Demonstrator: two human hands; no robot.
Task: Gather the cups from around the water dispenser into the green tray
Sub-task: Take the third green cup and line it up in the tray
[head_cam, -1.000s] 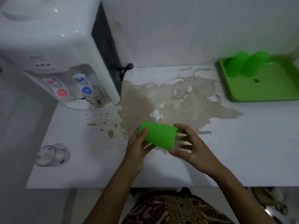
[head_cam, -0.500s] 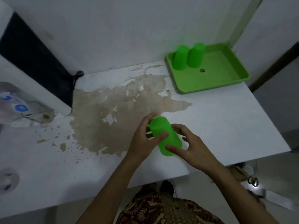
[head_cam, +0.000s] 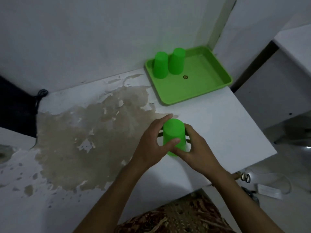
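A green plastic cup [head_cam: 174, 134] is held upside down, base up, over the white counter between both hands. My left hand [head_cam: 151, 145] wraps its left side, thumb across the front. My right hand [head_cam: 196, 150] grips its right side and lower rim. The green tray [head_cam: 202, 91] sits at the back right corner of the counter, against the wall. Two green cups stand upside down at the tray's back left: one [head_cam: 161, 65] on the left, the other [head_cam: 176, 61] touching it on the right.
A large brown patch of peeled surface [head_cam: 87, 135] covers the counter's middle and left. A black cable [head_cam: 39, 96] hangs at the back left by a dark panel. The counter's right edge [head_cam: 255, 125] drops to a floor with small items. A small dark spot [head_cam: 185, 77] lies in the tray.
The view has swung right, so the water dispenser and the clear glass left the frame. The green cup went from lying sideways to base up, and both hands carried it right, toward the tray.
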